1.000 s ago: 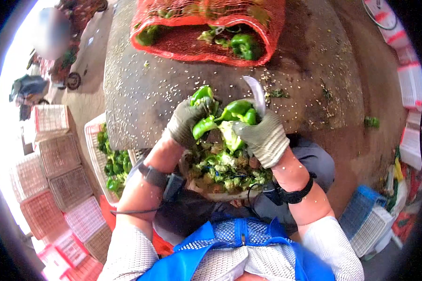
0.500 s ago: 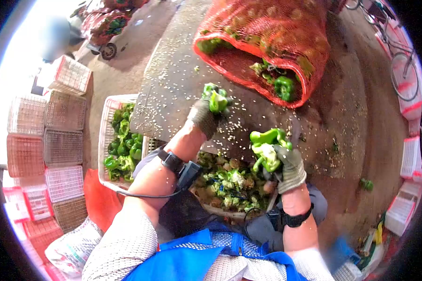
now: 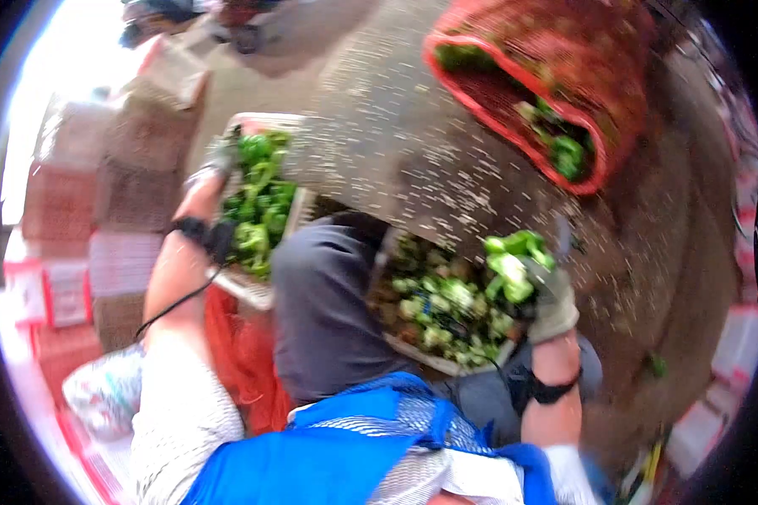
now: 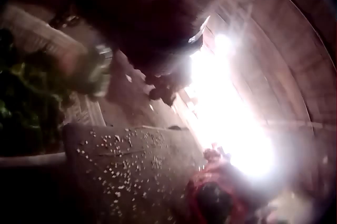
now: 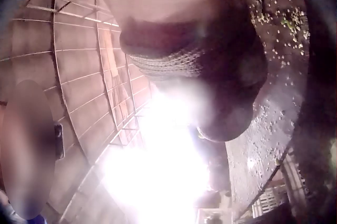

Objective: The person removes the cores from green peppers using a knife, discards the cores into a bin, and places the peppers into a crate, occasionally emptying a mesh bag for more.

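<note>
In the head view my gloved left hand (image 3: 221,157) is at the left rim of a white crate (image 3: 265,123) holding green peppers (image 3: 257,198). Blur hides its fingers and anything in them; the left wrist view shows the hand (image 4: 92,71) blurred beside the crate. Over the right side of a container of pale green scraps (image 3: 455,295), my gloved right hand (image 3: 554,303) grips a cut green pepper (image 3: 514,257). A blurred knife blade (image 3: 563,236) sticks up by that hand. The right wrist view shows the glove (image 5: 210,82) dark, its fingers hidden.
A red mesh sack (image 3: 564,59) with peppers in its mouth lies on the seed-strewn board (image 3: 379,126). Stacked crates (image 3: 139,189) stand at the left. Between crate and scrap container is a bent knee (image 3: 324,286), with red netting (image 3: 244,362) beside it.
My left hand has moved from above the board, where it held a pepper, left to the crate. The right hand has parted from it and still grips its pepper. The view has swung left.
</note>
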`<state>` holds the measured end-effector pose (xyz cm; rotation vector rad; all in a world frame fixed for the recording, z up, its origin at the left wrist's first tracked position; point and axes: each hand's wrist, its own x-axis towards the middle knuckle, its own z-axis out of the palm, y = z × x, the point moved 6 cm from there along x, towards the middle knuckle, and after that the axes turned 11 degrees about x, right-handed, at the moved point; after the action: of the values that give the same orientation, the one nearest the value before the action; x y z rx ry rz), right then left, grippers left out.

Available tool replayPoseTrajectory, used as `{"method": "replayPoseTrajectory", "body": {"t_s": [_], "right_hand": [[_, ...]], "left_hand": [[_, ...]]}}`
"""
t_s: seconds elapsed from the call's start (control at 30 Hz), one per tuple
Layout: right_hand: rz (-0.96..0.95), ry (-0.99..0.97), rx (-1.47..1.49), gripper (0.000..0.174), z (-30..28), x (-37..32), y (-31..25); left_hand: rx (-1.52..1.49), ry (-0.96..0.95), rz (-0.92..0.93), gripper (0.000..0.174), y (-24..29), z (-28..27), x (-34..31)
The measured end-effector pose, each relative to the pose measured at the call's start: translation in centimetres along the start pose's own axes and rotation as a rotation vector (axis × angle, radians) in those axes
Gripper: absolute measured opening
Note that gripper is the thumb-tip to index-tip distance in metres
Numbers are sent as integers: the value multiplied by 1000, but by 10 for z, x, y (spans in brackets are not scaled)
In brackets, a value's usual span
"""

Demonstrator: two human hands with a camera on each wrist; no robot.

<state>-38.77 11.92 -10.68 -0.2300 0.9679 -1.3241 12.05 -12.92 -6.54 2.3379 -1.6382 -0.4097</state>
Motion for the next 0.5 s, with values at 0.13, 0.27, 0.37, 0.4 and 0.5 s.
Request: {"method": "replayPoseTrajectory", "body": {"t_s": [0.13, 0.27, 0.37, 0.4, 0.5], "right_hand": [[82, 143, -40, 35, -9, 0, 5], [141, 86, 149, 30, -6, 11, 14], [71, 109, 142, 29, 3, 10, 5], [95, 157, 137, 29, -1, 8, 3], [17, 161, 116, 30, -26, 23, 24]], "left_hand": [[-448, -245, 496, 38, 113, 27, -99], [59, -131, 1524, 28, 238, 60, -248], [209, -316, 1466, 31, 277, 102, -298], [190, -364, 1402, 32, 279, 114, -298], [87, -428, 1319, 32, 284, 138, -298]]}}
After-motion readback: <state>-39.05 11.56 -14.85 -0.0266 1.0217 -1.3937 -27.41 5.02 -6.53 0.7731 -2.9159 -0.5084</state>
